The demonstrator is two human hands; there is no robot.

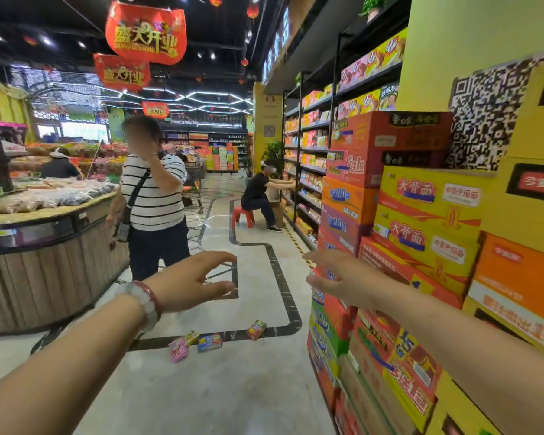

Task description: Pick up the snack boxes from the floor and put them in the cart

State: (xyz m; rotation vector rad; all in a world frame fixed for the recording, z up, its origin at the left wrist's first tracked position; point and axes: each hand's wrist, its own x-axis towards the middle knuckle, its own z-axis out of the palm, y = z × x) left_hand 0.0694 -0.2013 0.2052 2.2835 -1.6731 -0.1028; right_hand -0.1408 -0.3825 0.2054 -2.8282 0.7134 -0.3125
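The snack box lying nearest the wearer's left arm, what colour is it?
Pink snack box, with some white print, seen in the head view.

"盛大开业" w/ "GRAND OPENING" under it can be read on the big red hanging banner [145,32]; same chars are seen on the 2nd banner [122,72] below. "大骨面" is printed on the yellow cartons [427,196] in the stack at right, "110" on the orange carton [347,199] and purple carton [343,224]. A QR code sheet [487,120] is stuck on the pillar. Snack box print on the floor is too small to be made out.
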